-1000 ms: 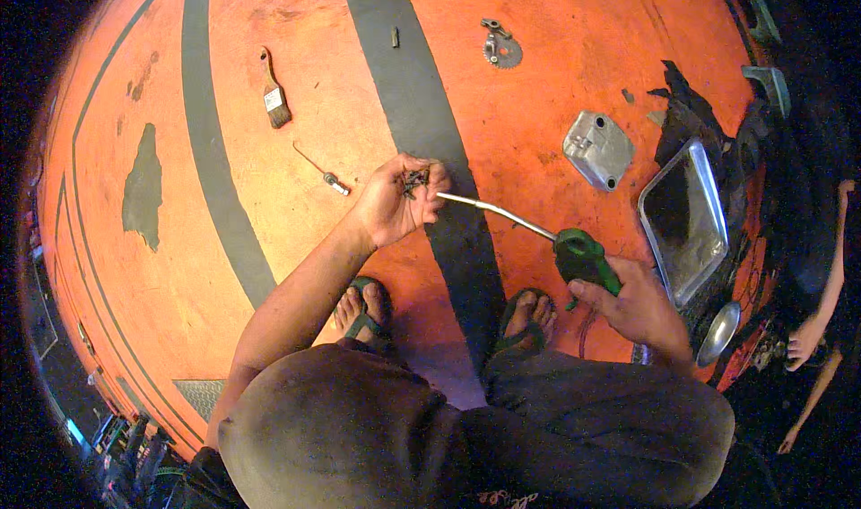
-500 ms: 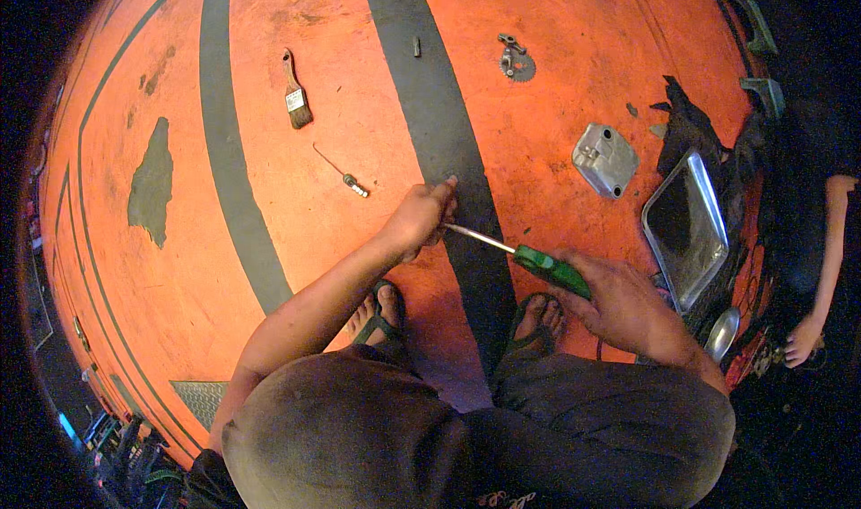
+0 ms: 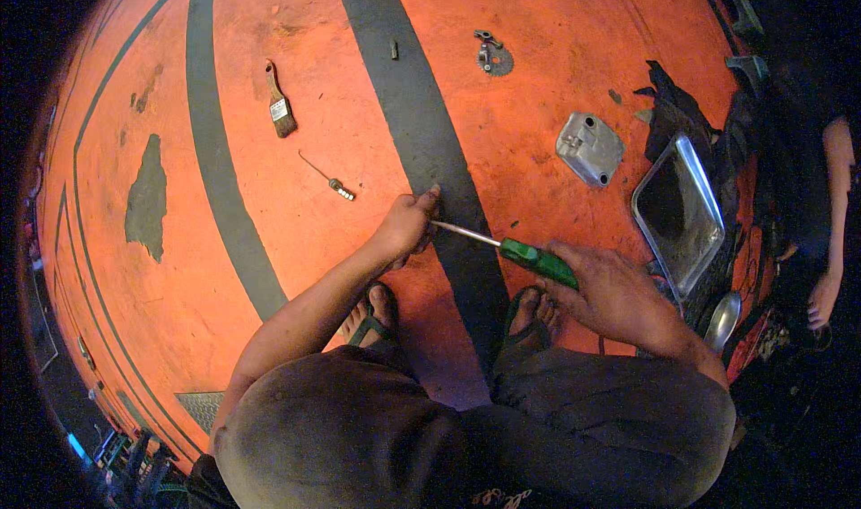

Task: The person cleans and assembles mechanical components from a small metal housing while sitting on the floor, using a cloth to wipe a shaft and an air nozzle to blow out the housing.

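**Squatting figure with green-handled screwdriver on orange floor**

Looking down from the head view, a person squats on an orange painted floor (image 3: 556, 25) crossed by dark grey stripes (image 3: 421, 141), both feet in sandals showing near the knees.

Item 1. Right hand (image 3: 614, 294): closed around the green handle of a screwdriver (image 3: 529, 256), near the right foot. The metal shaft runs left and slightly far from the handle, its tip meeting the left hand.

Item 2. Left hand (image 3: 408, 226): curled shut with the fingertips pinched at the shaft's tip, over the left edge of the wide dark stripe. Whether a small part sits in the pinch cannot be told; the fingers hide it.

Item 3. Small thin rod with a knurled end (image 3: 330, 179): lying on the floor, left of and a little farther than the left hand, apart from it.

Item 4. Paintbrush (image 3: 279, 104): farther left, bristles toward the near side.

Item 5. Small dark pin (image 3: 394, 50): on the wide stripe, far side.

Item 6. Round toothed metal part (image 3: 491, 57): just right of the stripe, far side.

Item 7. Grey cast metal cover (image 3: 589, 147): right of the stripe, well apart from both hands.

Item 8. Rectangular metal tray (image 3: 713, 211): far right, beside a dark rag (image 3: 668, 105); a spoon-shaped metal piece (image 3: 723, 319) lies at its near corner.

Item 9. Another person's arm and hand (image 3: 821, 301): at the right rim, in shadow.
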Motion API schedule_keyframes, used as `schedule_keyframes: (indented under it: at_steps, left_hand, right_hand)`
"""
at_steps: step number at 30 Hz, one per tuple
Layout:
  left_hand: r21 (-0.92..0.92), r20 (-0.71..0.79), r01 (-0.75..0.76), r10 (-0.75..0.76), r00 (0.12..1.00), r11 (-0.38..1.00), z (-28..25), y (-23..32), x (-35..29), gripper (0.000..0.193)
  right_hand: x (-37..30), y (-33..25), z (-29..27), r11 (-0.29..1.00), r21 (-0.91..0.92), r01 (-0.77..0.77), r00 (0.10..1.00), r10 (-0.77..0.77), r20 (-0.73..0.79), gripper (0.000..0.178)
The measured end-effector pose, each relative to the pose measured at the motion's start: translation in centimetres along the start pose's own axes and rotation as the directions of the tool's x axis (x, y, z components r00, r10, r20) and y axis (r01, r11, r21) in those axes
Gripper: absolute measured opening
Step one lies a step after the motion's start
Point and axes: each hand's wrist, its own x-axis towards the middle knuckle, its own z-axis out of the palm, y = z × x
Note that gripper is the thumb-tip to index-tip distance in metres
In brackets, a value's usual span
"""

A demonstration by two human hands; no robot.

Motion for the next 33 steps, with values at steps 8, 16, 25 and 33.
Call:
schedule_keyframes:
  at_steps: [8,16,25,33]
  left_hand:
    - [0.075,0.021,0.005,-0.007,1.0,0.997,-0.3,-0.4,0.3,0.052]
    - [-0.072,0.024,0.065,-0.064,0.998,0.995,0.5,-0.3,0.7,0.042]
    - [-0.038,0.006,0.051,-0.051,0.999,0.998,0.5,0.4,0.6,0.045]
    - [-0.075,0.099,0.093,-0.085,0.991,0.993,0.6,1.1,0.0,0.045]
  right_hand:
    - [0.2,-0.4,-0.5,0.998,-0.042,-0.041,0.997,0.043,0.06,0.034]
    - [-0.1,-0.8,-0.2,0.908,-0.419,-0.016,1.0,0.025,0.015,0.035]
    - [1.7,-0.1,-1.3,0.966,-0.259,0.009,0.998,0.007,0.064,0.036]
    - [2.5,2.4,-1.3,0.999,-0.015,-0.05,0.995,0.051,0.087,0.039]
